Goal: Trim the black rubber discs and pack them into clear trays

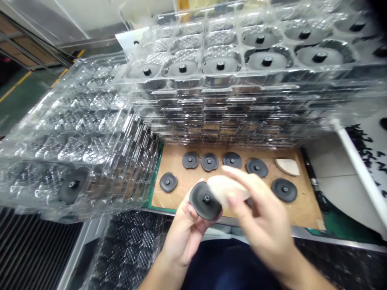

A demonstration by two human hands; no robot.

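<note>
Nearest us, right hand (261, 213) pinches pale pad (225, 189) over disc (204, 207), mid-frame; left hand (185, 234) cups disc from below, we guess to leave its face clear. Other discs (209, 162) lie apart on cardboard (306, 213), likely for easy pickup.

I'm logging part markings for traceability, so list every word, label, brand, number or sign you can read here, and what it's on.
No readable text anywhere in this view.
White sheet by the clear trays: one dark mark, too small and blurred to read.
Dark round part in the left hand: no lettering I can make out.
Pale pad in the right hand: motion-blurred, nothing legible.
</note>
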